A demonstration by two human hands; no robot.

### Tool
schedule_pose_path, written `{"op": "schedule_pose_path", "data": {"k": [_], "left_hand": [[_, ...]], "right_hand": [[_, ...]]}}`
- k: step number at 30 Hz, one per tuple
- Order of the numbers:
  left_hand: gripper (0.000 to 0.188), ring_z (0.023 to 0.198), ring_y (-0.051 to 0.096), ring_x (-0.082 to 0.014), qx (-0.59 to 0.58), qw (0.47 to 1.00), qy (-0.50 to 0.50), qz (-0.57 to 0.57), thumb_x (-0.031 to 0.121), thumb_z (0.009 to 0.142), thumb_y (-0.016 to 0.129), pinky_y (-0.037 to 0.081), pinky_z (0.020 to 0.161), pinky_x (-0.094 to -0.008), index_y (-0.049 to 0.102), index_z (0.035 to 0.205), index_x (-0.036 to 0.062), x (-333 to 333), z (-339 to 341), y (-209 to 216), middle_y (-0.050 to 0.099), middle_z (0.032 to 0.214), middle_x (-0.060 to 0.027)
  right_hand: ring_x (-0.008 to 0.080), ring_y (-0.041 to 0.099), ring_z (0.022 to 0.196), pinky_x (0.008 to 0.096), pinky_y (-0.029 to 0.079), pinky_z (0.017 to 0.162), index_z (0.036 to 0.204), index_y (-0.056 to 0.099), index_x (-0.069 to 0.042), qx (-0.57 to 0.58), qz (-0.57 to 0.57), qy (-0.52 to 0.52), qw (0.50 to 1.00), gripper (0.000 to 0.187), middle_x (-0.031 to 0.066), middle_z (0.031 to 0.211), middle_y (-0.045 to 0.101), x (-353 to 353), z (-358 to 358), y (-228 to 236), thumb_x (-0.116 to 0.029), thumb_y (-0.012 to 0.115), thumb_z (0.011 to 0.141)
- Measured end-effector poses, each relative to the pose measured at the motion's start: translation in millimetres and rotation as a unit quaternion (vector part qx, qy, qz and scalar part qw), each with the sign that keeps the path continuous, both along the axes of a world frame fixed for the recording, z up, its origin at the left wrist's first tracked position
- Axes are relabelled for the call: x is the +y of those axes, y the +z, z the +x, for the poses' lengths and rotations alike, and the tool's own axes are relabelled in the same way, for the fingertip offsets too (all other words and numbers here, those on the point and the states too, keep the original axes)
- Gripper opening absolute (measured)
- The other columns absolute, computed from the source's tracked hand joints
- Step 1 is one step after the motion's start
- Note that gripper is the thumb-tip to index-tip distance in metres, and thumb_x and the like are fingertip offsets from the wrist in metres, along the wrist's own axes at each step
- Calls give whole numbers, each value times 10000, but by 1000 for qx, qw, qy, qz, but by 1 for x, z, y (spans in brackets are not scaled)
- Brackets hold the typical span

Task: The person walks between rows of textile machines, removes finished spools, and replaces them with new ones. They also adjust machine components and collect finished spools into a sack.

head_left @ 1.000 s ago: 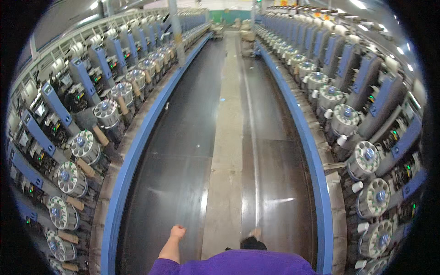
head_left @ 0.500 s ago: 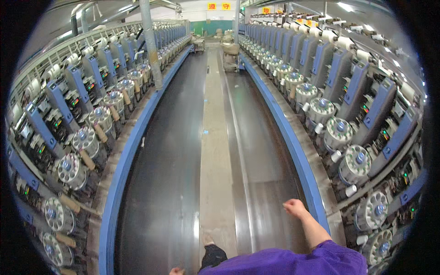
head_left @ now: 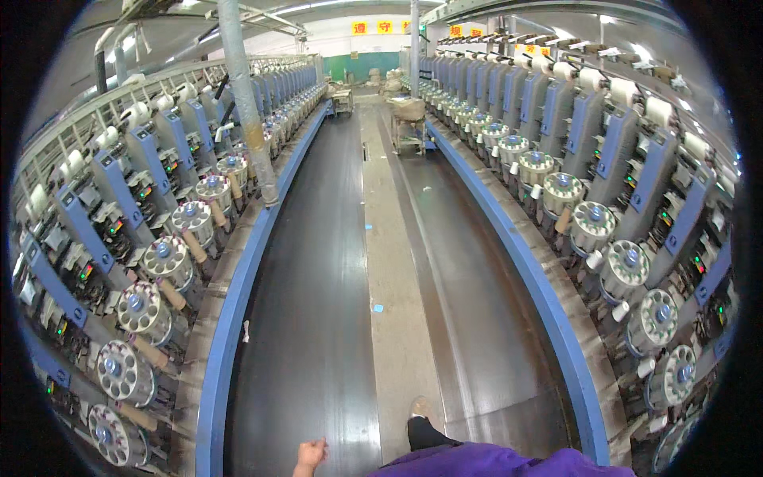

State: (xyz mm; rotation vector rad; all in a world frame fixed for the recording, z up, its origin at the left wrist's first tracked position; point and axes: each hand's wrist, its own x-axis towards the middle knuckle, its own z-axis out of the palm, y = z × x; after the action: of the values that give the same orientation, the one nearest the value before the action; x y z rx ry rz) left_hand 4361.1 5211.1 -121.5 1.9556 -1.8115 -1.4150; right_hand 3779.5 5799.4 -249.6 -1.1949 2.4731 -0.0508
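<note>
My left hand (head_left: 311, 453) shows at the lower edge, over the dark floor (head_left: 306, 350) of a long aisle. Its fingers are loosely curled in, and nothing shows in them. It touches nothing; the blue rail (head_left: 216, 389) of the left machine row is the nearest fixed thing. My right hand is out of the picture. A purple sleeve and top (head_left: 493, 461) fill the bottom, with one shoe (head_left: 420, 408) on the pale floor strip (head_left: 401, 350).
Yarn-winding machines line both sides, with round bobbin magazines (head_left: 127, 371) (head_left: 624, 269) and white yarn packages (head_left: 658, 110). A grey pillar (head_left: 248, 103) rises at the left rail. Ahead right stands a loaded cart (head_left: 408, 115). A blue scrap (head_left: 378, 308) lies on the strip.
I have moved forward along the aisle; the pillar, cart and blue scraps are nearer. My right hand has left the picture, and my left hand has come further in.
</note>
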Motion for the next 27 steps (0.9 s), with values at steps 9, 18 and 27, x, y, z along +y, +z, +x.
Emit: {"op": "schedule_pose_path", "data": {"k": [9,18,27], "left_hand": [[269,602,625,-187,-3,982,165,87,254,797,623,525,600,-319,617,857,-8,-139,-104,-1,653,730,-131],[262,648,632,-192,-71,965,221,119,235,788,622,525,623,-324,612,887,-8,-414,-164,-39,655,761,-123],[302,700,602,-152,192,973,48,-119,245,814,659,486,637,-303,611,988,3,-960,-436,68,654,823,-85]], "right_hand": [[202,633,833,366,503,676,1042,624,-40,-177,-134,-289,931,372,101,880,672,-589,-141,200,-345,583,831],[179,641,831,315,504,687,1087,597,-45,-386,-197,-113,894,381,71,961,669,-976,-172,242,-373,567,896],[282,598,872,398,480,743,1018,638,-30,-184,278,-277,901,315,158,914,644,-913,-354,105,-284,557,851]]}}
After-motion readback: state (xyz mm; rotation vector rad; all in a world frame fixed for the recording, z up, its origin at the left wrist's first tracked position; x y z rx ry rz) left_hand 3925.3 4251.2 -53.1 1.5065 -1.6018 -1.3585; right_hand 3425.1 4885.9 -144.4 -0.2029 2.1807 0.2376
